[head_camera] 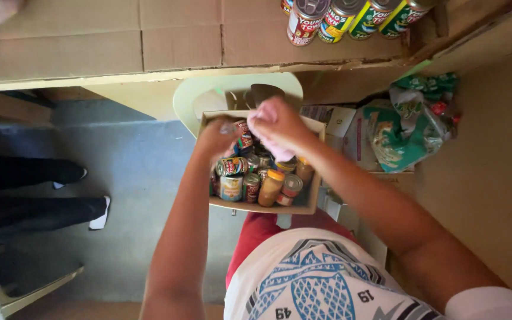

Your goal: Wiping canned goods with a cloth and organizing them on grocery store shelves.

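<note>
A cardboard box (303,206) holds colourful-labelled cans (232,166); more cans (303,22) line the shelf above, green bags (407,127) right.

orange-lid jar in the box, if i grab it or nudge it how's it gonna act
The jar with the orange lid looks full of something brownish, so probably heavy for its size. It leans against packed cans in the cardboard box, so it likely shifts little if nudged. Its smooth round sides may be slippery, and it could roll once out.
</note>
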